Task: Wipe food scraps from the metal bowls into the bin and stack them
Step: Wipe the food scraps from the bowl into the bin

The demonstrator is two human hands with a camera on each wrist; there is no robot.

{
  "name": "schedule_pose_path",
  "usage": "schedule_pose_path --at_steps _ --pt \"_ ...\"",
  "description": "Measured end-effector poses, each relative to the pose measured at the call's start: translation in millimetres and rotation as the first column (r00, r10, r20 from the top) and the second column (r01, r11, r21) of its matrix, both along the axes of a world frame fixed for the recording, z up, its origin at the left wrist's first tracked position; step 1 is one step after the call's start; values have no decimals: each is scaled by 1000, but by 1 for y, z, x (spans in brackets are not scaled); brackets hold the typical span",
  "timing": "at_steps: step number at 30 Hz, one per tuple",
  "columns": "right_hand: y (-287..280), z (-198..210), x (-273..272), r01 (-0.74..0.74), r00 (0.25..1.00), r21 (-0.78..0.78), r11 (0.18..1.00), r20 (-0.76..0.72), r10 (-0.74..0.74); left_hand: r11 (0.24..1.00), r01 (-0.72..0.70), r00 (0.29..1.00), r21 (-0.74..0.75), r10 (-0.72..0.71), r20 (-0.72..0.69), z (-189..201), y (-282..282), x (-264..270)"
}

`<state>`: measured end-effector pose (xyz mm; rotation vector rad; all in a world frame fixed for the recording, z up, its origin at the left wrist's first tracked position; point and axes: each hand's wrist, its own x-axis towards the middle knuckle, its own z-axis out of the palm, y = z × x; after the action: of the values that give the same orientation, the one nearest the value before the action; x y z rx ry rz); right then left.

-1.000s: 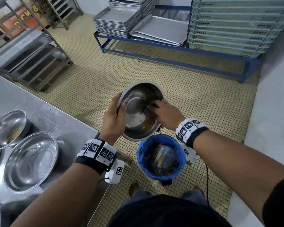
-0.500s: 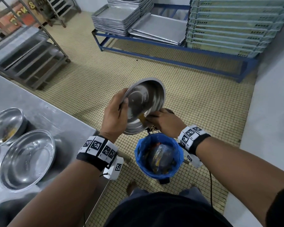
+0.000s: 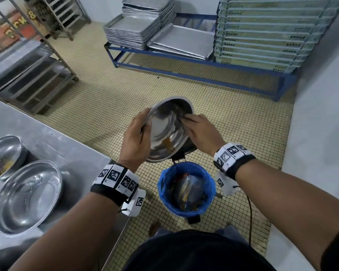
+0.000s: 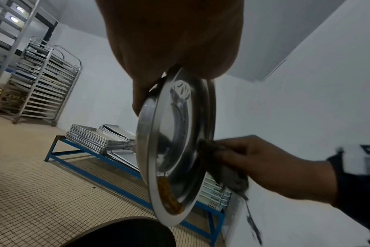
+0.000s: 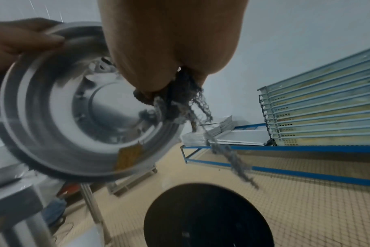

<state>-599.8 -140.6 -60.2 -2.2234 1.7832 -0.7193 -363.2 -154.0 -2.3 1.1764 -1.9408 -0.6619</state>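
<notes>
My left hand (image 3: 138, 133) grips the rim of a metal bowl (image 3: 165, 132), tilted on its side above the blue-lined bin (image 3: 186, 189). Orange-brown scraps (image 3: 167, 142) cling near the bowl's lower rim, also in the left wrist view as scraps (image 4: 169, 195). My right hand (image 3: 199, 128) holds a frayed grey cloth (image 5: 180, 100) against the upper inside of the bowl. In the left wrist view the cloth (image 4: 222, 168) hangs under that hand. On the steel table (image 3: 53, 145) at left stand an empty bowl (image 3: 27, 198) and a bowl with scraps (image 3: 4, 157).
The bin stands on the tiled floor just in front of my feet, with wrappers and waste inside. A low blue frame (image 3: 194, 63) carries stacked metal trays (image 3: 137, 30) and crates (image 3: 262, 30). Tray racks (image 3: 27, 55) stand at the left, and a white wall (image 3: 321, 114) rises at the right.
The right hand with the cloth moved from the bowl's lower rim back up to its upper inside. The bowl stays tilted over the bin in the left hand.
</notes>
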Motion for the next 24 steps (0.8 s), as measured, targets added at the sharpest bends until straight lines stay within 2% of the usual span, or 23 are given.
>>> schedule_pose_path --at_steps 2,5,12,16,18,24 --pt "-9 9 6 5 1000 -76 997 11 -4 1000 -1 1000 -11 1 -3 4 4 -3" --pt "-14 3 17 -40 998 -141 989 -50 33 1000 -10 999 -15 9 -45 10 8 -4" --pt "-6 -8 23 -163 959 -99 982 -251 134 999 -35 988 32 39 -152 25 11 0" --pt "0 -10 25 -229 960 -62 971 -177 215 999 -49 994 10 50 -101 29 12 1" --pt "4 -14 23 -281 935 -31 959 -233 266 1000 -28 995 8 29 -100 29 11 2" --pt "3 -20 22 -344 924 48 938 -164 347 1000 -1 998 -13 0 -63 27 8 4"
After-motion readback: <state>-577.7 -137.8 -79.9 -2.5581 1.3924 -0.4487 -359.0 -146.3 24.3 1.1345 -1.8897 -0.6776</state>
